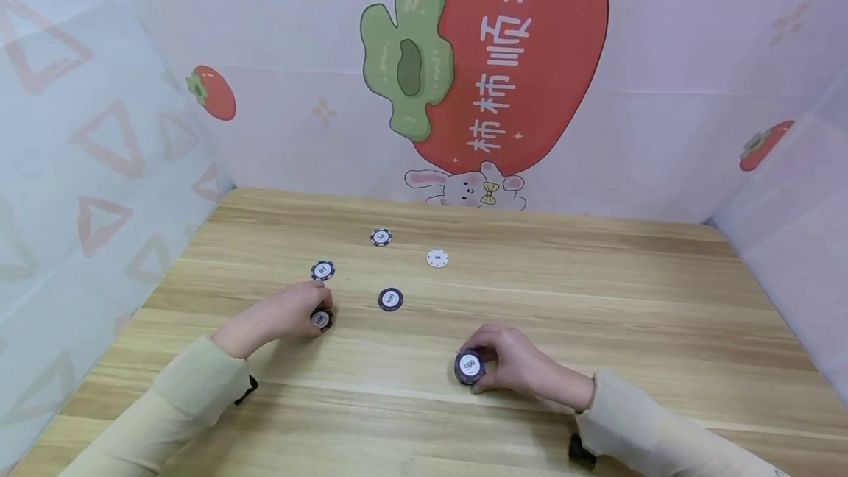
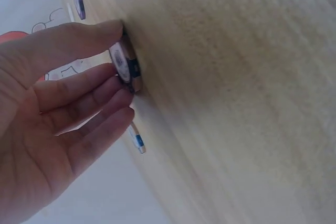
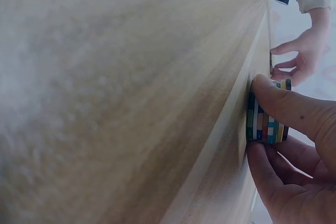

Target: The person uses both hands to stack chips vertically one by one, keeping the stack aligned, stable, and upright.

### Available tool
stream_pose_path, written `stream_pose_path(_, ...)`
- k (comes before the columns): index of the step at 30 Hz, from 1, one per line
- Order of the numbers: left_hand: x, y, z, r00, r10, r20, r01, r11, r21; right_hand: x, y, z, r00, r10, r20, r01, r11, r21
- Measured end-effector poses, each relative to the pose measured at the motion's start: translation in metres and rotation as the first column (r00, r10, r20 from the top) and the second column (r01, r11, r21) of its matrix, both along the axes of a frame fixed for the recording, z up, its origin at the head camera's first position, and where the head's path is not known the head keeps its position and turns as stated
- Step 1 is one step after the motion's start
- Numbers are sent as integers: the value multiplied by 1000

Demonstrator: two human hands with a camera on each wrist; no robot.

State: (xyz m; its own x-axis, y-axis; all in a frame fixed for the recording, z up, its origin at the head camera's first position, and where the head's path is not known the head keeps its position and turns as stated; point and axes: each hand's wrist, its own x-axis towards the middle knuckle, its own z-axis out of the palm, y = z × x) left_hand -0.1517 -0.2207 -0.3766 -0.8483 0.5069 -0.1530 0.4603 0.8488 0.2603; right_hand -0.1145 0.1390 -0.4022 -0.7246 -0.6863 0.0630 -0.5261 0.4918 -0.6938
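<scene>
My left hand (image 1: pixel 294 313) is at the left part of the table, its thumb and fingertips at the rim of a dark poker chip (image 1: pixel 322 319) marked 100. In the left wrist view that chip (image 2: pixel 122 62) sits between the thumb and the fingers, close to the wood. Nearer the front, my right hand (image 1: pixel 509 359) grips a stack of poker chips (image 1: pixel 470 366) by its sides, with a dark chip marked 500 on top. The right wrist view shows the stack (image 3: pixel 266 121) as several chips with edges of mixed colours, held low at the tabletop.
Flat on the wooden table (image 1: pixel 629 300) lie a blue-edged 10 chip (image 1: pixel 323 270), a dark-edged 10 chip (image 1: pixel 380 237), a white 5 chip (image 1: pixel 437 258) and a dark 500 chip (image 1: pixel 391 299). A printed cloth wall (image 1: pixel 285 131) rises behind the table.
</scene>
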Motion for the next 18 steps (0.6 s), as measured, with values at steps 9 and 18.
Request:
stream_pose_path(9, -16, -10, -1, 998, -52, -44, 52, 999, 6, -3, -13, -1, 999, -46, 2, 46, 999, 6)
stream_pose_path(18, -38, -24, 6, 987, -132, -92, 134, 991, 10, -8, -33, 0, 995, -101, 8, 101, 995, -3)
